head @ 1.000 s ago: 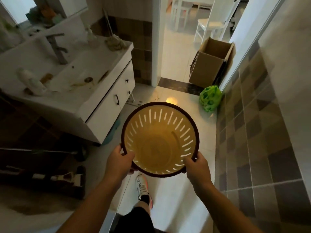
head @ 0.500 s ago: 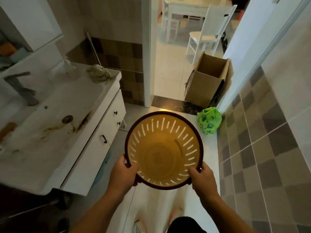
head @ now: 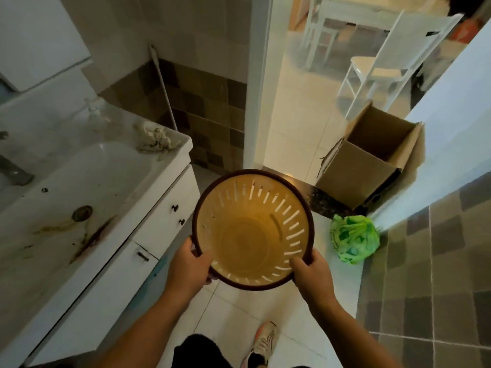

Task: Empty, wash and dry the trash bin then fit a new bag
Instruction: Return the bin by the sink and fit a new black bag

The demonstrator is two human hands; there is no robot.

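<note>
Gripping the trash bin (head: 252, 232) by its near rim, our left hand (head: 190, 264) and right hand (head: 313, 272) are holding it empty above the floor; beyond are lying a knotted green bag (head: 354, 239) and, perhaps empty, a cardboard box (head: 369, 166).

Smooth plastic bin (head: 247, 235), glossy floor tiles (head: 239, 312)

Bare floor (head: 287, 144) runs far through the doorway; the sink cabinet (head: 159, 221) crowds the left, while a cardboard box (head: 356, 176) and green bag (head: 353, 239) narrow the right.
</note>
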